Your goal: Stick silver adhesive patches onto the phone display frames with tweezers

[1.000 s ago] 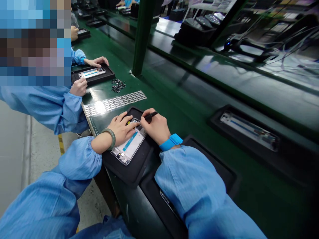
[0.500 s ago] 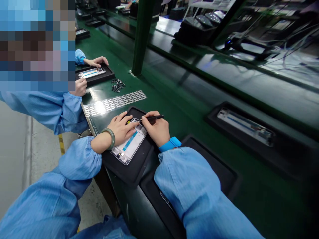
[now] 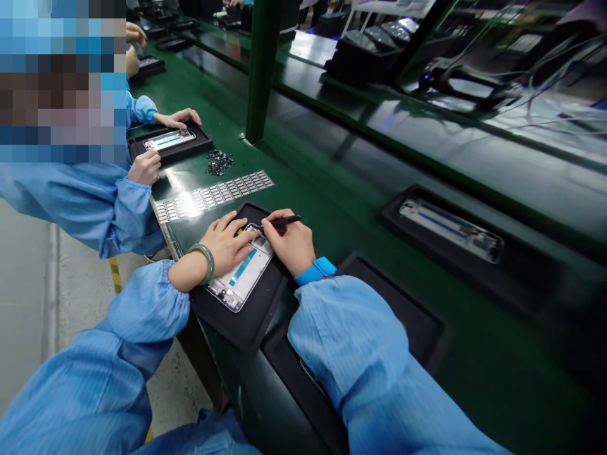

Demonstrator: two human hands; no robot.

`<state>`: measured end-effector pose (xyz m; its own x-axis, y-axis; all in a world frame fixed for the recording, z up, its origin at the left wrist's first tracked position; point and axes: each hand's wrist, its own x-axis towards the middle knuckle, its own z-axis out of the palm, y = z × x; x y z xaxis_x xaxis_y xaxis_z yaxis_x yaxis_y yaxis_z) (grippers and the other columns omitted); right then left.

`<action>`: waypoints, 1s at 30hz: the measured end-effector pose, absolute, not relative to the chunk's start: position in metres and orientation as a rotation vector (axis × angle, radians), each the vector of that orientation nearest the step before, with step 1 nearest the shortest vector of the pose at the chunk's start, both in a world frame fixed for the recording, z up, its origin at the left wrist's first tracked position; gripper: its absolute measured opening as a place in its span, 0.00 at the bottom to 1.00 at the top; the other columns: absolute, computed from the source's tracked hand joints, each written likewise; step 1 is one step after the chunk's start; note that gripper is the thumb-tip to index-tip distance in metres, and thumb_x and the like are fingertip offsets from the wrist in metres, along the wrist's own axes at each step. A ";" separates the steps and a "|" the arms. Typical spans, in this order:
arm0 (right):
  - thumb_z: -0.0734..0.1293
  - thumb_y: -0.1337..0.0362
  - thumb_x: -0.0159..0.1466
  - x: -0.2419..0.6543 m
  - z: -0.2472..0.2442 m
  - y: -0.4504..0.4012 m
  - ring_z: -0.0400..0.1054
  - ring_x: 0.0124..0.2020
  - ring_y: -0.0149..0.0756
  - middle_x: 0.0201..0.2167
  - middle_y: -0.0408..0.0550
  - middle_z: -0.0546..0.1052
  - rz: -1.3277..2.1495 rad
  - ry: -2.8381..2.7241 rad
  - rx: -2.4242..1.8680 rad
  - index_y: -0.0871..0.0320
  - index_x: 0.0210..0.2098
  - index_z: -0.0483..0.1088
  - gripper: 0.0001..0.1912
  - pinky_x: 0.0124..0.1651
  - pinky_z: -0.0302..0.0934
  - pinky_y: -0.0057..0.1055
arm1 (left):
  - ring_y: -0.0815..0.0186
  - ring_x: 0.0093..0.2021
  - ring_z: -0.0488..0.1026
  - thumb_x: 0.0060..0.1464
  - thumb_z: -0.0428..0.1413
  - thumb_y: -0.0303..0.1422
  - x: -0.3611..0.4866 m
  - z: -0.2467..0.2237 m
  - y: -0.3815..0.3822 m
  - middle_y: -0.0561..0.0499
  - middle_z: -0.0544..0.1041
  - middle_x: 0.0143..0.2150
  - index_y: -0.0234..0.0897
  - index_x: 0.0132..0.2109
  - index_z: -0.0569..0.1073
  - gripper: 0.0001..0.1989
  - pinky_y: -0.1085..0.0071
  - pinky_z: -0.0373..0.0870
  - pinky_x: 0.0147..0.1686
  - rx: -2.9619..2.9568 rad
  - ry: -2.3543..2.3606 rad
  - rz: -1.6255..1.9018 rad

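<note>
A silver phone frame (image 3: 253, 268) with a blue strip lies in a black tray (image 3: 246, 328) at the table edge. My left hand (image 3: 227, 245), with a green bangle at the wrist, rests over its upper part, fingers spread. Between the thumb and fingers of my right hand (image 3: 291, 241) is a slim black pen-like tool (image 3: 287, 220). The tool's front end is at the top of the phone frame, mostly hidden by my fingers. A blue band (image 3: 316, 270) circles my right wrist.
Beyond my hands lie a perforated metal sheet (image 3: 232, 191) and a pile of small dark parts (image 3: 219, 162). A co-worker's hands (image 3: 177, 119) hold another phone frame at a tray. More black trays (image 3: 403, 303) are at right, one with a phone frame (image 3: 450, 229). A green post (image 3: 260, 76) stands behind.
The whole view has shifted slightly, so most things appear a little farther left. My hands keep nearly the same pose over the phone frame, the tool still in my right hand.
</note>
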<state>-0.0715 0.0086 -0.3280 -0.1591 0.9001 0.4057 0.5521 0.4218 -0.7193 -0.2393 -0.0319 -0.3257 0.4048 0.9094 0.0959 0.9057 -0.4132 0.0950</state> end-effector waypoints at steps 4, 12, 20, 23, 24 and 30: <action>0.62 0.61 0.59 -0.074 -0.327 0.009 0.69 0.29 0.35 0.28 0.44 0.74 0.513 -1.816 -1.272 0.55 0.30 0.66 0.05 0.36 0.63 0.31 | 0.50 0.64 0.49 0.62 0.46 0.40 -0.239 -0.326 -0.032 0.46 0.63 0.60 0.48 0.58 0.65 0.19 0.50 0.57 0.56 2.611 1.688 0.208; 0.61 0.62 0.58 -0.074 -0.324 0.007 0.69 0.28 0.35 0.27 0.45 0.74 0.498 -1.735 -1.320 0.56 0.29 0.65 0.04 0.35 0.63 0.31 | 0.50 0.64 0.50 0.61 0.46 0.39 -0.239 -0.326 -0.032 0.46 0.63 0.60 0.44 0.58 0.65 0.19 0.51 0.57 0.56 2.608 1.700 0.206; 0.61 0.63 0.57 -0.076 -0.323 0.007 0.69 0.27 0.35 0.26 0.44 0.73 0.497 -1.746 -1.328 0.55 0.28 0.64 0.03 0.35 0.62 0.31 | 0.50 0.64 0.50 0.61 0.46 0.39 -0.239 -0.326 -0.032 0.45 0.63 0.60 0.45 0.58 0.65 0.19 0.50 0.58 0.56 2.604 1.700 0.210; 0.61 0.64 0.57 -0.075 -0.323 0.007 0.69 0.27 0.35 0.26 0.45 0.73 0.478 -1.731 -1.342 0.55 0.28 0.64 0.03 0.35 0.62 0.32 | 0.50 0.64 0.50 0.61 0.46 0.40 -0.239 -0.326 -0.031 0.45 0.63 0.60 0.44 0.58 0.65 0.19 0.51 0.57 0.56 2.600 1.697 0.215; 0.61 0.64 0.57 -0.075 -0.323 0.007 0.69 0.27 0.35 0.26 0.45 0.73 0.475 -1.727 -1.347 0.55 0.29 0.64 0.03 0.35 0.63 0.32 | 0.50 0.64 0.49 0.61 0.46 0.40 -0.240 -0.326 -0.031 0.46 0.63 0.60 0.45 0.58 0.65 0.19 0.51 0.57 0.57 2.599 1.696 0.218; 0.61 0.62 0.58 -0.073 -0.324 0.008 0.68 0.26 0.35 0.26 0.44 0.73 0.468 -1.774 -1.332 0.55 0.29 0.64 0.04 0.34 0.63 0.31 | 0.51 0.65 0.49 0.61 0.47 0.39 -0.240 -0.327 -0.031 0.46 0.63 0.60 0.45 0.58 0.66 0.19 0.51 0.57 0.57 2.586 1.694 0.236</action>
<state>-0.0732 0.0077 -0.3243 -0.0752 0.9130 0.4010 0.5966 0.3634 -0.7155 -0.2396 -0.0314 -0.3266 0.3918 0.9141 0.1044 0.9078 -0.4026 0.1174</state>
